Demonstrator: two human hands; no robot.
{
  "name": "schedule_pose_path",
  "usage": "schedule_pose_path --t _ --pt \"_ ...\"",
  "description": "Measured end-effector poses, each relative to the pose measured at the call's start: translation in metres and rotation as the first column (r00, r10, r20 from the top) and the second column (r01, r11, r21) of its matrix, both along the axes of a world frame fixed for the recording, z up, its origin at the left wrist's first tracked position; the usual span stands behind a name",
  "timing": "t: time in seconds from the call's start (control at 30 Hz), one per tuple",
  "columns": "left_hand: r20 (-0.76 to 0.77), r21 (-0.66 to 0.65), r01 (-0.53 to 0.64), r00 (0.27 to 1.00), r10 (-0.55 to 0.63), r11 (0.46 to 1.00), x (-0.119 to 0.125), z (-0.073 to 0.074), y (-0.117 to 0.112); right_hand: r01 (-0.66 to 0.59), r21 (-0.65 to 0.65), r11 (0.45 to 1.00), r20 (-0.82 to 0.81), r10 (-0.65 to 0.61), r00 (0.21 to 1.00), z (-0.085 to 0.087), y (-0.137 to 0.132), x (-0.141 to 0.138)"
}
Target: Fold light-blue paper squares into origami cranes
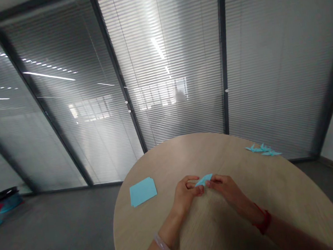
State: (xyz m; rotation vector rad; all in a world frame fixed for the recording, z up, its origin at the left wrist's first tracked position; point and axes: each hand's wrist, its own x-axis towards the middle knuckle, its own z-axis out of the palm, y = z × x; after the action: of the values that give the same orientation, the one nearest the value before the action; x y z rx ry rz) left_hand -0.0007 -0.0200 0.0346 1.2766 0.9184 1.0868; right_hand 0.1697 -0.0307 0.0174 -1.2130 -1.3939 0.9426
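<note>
Between my two hands, just above or on the wooden table, is a small piece of folded light-blue paper. My left hand pinches its left end between thumb and fingers. At the right end, the thumb and fingertips of my right hand are closed on the same paper. The exact folds are too small to make out, and my fingers cover both ends. A stack of flat light-blue paper sheets lies to the left of my left hand.
Several folded light-blue paper figures, pointed like origami cranes, sit near the table's far right edge. Behind the table stands a glass partition with blinds. Blue and red containers are on the floor at the far left.
</note>
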Motion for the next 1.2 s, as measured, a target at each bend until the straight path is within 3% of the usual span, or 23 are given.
schedule_pose_path --t 0.17,0.53,0.83,1.2 --pt "-0.066 0.061 -0.015 0.998 0.019 0.998 0.001 0.001 0.000 -0.062 -0.033 0.998 -0.025 0.061 0.998 0.000 -0.003 -0.003" --pt "-0.094 0.227 -0.010 0.995 0.032 0.974 0.006 0.001 -0.011 -0.042 -0.012 0.999 -0.112 0.040 0.993 0.017 -0.014 -0.006" --pt "-0.151 0.234 -0.037 0.986 0.074 0.972 0.003 -0.003 -0.005 -0.014 0.034 0.999 -0.066 0.017 0.998 0.007 -0.009 -0.004" --pt "-0.135 0.243 -0.054 0.987 0.089 0.969 -0.003 0.003 -0.004 -0.049 0.006 0.999 -0.082 0.050 0.995 0.014 -0.014 -0.002"
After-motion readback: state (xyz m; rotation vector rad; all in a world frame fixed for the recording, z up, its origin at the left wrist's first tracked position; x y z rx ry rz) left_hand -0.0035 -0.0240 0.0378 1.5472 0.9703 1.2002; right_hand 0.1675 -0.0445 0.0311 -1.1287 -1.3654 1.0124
